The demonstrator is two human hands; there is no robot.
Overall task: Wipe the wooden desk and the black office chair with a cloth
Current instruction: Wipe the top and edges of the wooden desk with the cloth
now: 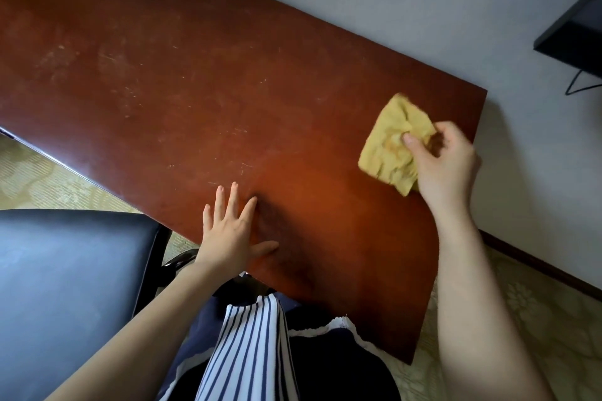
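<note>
- Chair (65, 286), black, sits at our left beside the surface (163, 58); we judge it not yet wiped.
- Left hand (234, 234) lies flat, fingers spread, on the wooden surface, whose left stretch looks dusty and scuffed.
- Cloth (395, 143), yellow, rests near the right end, where our right hand (448, 166) pinches it; wiping seems just begun.

Yellow cloth (392, 146), reddish-brown desk (195, 75) (scuffed pale), black chair (65, 270).

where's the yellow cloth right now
In the head view the yellow cloth lies on the wooden desk near its right end, gripped by the right hand, well right of the flat left hand.
</note>
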